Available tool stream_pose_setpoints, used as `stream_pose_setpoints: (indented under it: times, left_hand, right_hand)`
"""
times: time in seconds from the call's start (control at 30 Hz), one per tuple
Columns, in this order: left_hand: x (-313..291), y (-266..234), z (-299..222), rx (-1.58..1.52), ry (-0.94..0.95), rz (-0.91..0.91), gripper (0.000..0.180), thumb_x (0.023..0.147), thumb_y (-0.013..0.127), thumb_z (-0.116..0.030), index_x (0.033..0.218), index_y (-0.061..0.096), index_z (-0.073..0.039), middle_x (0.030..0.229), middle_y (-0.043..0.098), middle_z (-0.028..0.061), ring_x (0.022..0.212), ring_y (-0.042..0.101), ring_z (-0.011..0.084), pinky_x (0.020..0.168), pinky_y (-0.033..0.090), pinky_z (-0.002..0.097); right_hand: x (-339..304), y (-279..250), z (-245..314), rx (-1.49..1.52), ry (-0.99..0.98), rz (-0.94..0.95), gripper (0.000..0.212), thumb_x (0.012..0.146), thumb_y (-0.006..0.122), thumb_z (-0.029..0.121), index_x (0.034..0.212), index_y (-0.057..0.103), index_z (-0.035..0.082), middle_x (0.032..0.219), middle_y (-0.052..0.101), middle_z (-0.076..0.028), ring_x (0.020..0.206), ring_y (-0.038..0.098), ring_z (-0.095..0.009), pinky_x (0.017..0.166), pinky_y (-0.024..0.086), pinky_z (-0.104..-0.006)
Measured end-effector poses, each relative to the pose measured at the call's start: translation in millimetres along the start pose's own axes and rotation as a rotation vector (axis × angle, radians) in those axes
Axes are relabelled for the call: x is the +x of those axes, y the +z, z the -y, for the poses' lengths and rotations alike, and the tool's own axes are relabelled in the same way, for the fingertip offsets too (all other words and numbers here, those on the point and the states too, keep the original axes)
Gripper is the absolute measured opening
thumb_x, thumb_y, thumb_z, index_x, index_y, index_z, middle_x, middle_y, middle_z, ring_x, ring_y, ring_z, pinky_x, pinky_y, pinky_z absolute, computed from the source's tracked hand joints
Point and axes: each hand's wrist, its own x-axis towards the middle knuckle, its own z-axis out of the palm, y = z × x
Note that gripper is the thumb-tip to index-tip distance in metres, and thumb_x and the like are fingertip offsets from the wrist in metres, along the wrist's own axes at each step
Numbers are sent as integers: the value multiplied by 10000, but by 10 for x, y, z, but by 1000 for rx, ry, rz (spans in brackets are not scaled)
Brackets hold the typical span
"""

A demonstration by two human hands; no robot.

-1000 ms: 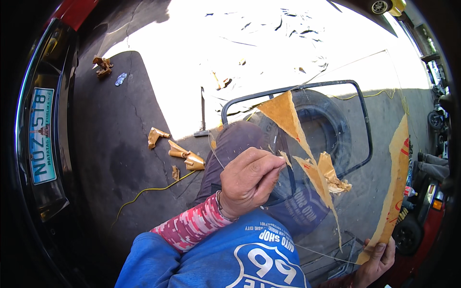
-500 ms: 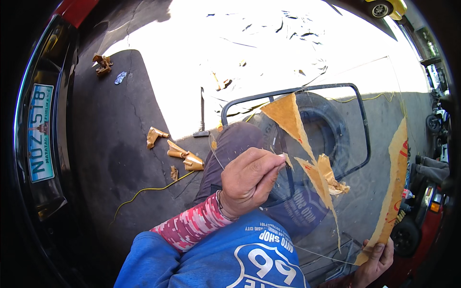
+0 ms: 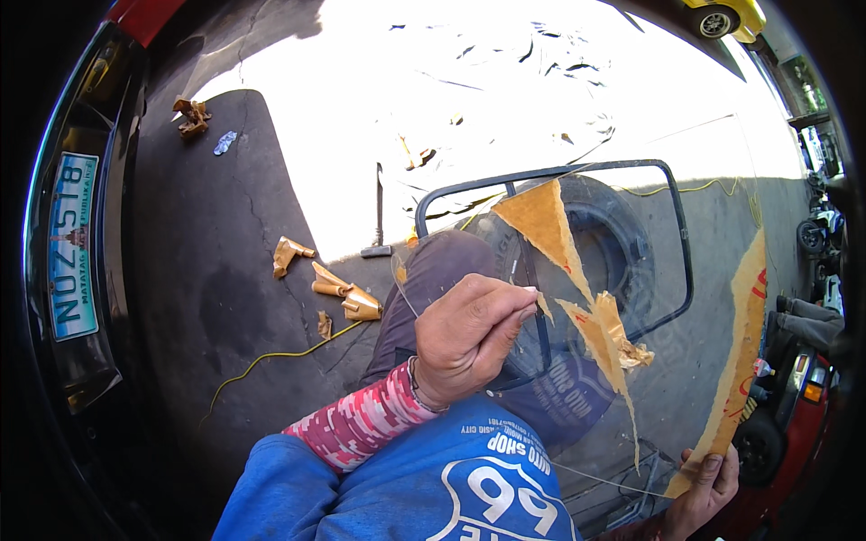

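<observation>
A see-through clear sheet (image 3: 663, 388) stands over my lap, tilted, with brown paper stuck to parts of it. My left hand (image 3: 469, 343) is pinched at a small paper shred (image 3: 546, 307) in front of the sheet. Close to those fingertips are a triangular brown paper piece (image 3: 541, 221) and a narrower torn piece (image 3: 597, 341), both with ragged edges. Down at the lower right, my right hand (image 3: 706, 494) grips the sheet's edge, thumb over a long brown paper strip (image 3: 741, 347) with red marks. The fingers behind the sheet are partly hidden.
Behind the sheet are a tyre (image 3: 622, 234) and a black tube frame (image 3: 677, 194). A hammer (image 3: 377, 251), crumpled brown paper (image 3: 347, 293) and a yellow cord (image 3: 262, 361) lie on the floor. A dark car bumper (image 3: 99, 379) is at left; a red vehicle (image 3: 807, 424) is at right.
</observation>
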Motion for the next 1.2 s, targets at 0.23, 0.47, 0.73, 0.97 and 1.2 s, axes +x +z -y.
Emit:
stream_pose_setpoints:
  times: [0.23,0.47,0.73,0.97,1.2]
  left_hand:
    - [26,60,64,29,133,25,294,844,812,80,1123,744,13,945,728,136,802,731,261,668,588,338]
    - [53,42,84,50,144,-12,277,856,813,63,1119,742,10,931,729,133,785,731,259,653,589,339]
    - [76,20,107,66,198,62,221,910,801,52,1119,740,11,942,733,130,790,727,229,684,585,313]
    - [94,51,-26,140,79,75,204,858,822,27,1035,725,-6,899,697,96,695,689,144,575,545,258]
    - [267,-39,-170,228,40,290,160,844,841,-31,943,716,-20,874,660,73,650,663,110,557,537,242]
  right_hand:
    - [14,-1,-23,-67,-20,4,382,1097,661,262,1232,699,-94,935,757,-136,802,689,-169,717,547,-285]
    - [35,2,-58,-76,14,-38,374,1096,659,258,1237,703,-85,922,757,-134,781,699,-176,697,549,-275]
    - [32,-31,-184,-26,10,-26,364,1099,655,262,1270,696,-56,942,742,-106,785,692,-153,707,542,-263]
    - [110,20,-331,43,35,-70,354,1128,611,286,1288,668,-25,915,677,-38,763,667,-98,675,514,-240]
    - [98,18,-355,12,3,-58,367,1123,621,292,1291,668,-30,922,682,-44,763,663,-96,676,517,-231]
